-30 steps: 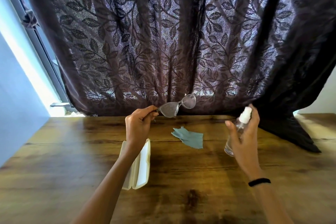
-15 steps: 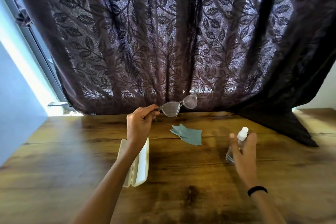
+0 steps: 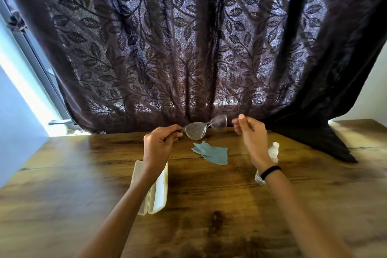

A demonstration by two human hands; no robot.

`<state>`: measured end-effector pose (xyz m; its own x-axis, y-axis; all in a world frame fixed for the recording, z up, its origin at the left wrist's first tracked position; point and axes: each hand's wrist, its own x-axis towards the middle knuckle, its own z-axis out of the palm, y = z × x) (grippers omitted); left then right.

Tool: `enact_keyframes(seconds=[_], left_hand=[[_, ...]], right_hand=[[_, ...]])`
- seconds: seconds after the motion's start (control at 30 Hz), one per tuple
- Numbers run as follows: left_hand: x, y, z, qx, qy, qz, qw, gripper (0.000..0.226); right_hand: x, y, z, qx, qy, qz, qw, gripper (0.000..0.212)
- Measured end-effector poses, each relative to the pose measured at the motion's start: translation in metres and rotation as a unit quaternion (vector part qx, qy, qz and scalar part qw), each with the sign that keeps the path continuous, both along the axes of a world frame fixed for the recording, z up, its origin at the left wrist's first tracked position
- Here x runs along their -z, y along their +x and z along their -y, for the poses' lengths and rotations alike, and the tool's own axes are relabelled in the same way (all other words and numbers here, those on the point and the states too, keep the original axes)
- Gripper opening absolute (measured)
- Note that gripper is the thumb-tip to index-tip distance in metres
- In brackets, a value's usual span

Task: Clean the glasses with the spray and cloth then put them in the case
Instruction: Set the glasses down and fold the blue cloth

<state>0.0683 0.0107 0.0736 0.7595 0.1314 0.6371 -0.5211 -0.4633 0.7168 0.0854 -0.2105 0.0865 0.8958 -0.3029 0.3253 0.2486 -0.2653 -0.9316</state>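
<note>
Spray bottle now released; right hand empty beside left-hand-pinched glasses

1. No text, label, brand, number or sign can be read anywhere in the view.
2. The spray bottle shows no legible label; it is partly hidden behind the right wrist and blurred.
3. The case is plain and cream-coloured, with no print to be made out.
4. The cloth bears no visible marking.
5. The glasses show no readable lettering on frame or lenses.
6. The curtain carries only a leaf pattern, no writing.
</note>
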Motion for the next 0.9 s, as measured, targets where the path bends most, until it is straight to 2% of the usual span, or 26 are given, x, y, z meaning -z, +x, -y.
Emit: enact_keyframes(seconds=[0.07, 0.17, 0.27, 0.33, 0.43, 0.57, 0.73, 0.9], left_hand=[[0.0, -0.002, -0.001, 0.002, 0.006, -0.001, 1.0, 0.022], [0.001, -0.002, -0.005, 0.008, 0.011, 0.001, 1.0, 0.023], [0.002, 0.0, -0.009, 0.016, 0.043, 0.019, 0.999, 0.024], [0.004, 0.001, -0.012, 0.028, 0.067, 0.036, 0.997, 0.025], [0.007, 0.002, -0.015, 0.04, 0.107, 0.057, 0.992, 0.025], [0.01, 0.003, -0.021, 0.075, 0.182, 0.068, 0.978, 0.028], [0.011, 0.001, -0.027, 0.099, 0.314, 0.07, 0.942, 0.021], [0.013, -0.008, -0.029, 0.128, 0.383, 0.064, 0.913, 0.024]], right_hand=[[0.002, 0.01, 0.0, -0.027, 0.102, -0.092, 0.99, 0.035], [0.001, 0.018, -0.004, -0.051, 0.147, -0.189, 0.969, 0.043], [-0.002, 0.022, -0.005, -0.07, 0.173, -0.24, 0.953, 0.053], [-0.002, 0.023, -0.004, -0.088, 0.173, -0.253, 0.948, 0.055], [-0.002, 0.025, 0.0, -0.091, 0.153, -0.256, 0.95, 0.035], [0.002, 0.026, 0.004, -0.097, 0.139, -0.252, 0.953, 0.023], [0.006, 0.02, 0.006, -0.1, 0.118, -0.241, 0.958, 0.015], [0.019, 0.008, 0.005, -0.09, 0.027, -0.245, 0.965, 0.019]])
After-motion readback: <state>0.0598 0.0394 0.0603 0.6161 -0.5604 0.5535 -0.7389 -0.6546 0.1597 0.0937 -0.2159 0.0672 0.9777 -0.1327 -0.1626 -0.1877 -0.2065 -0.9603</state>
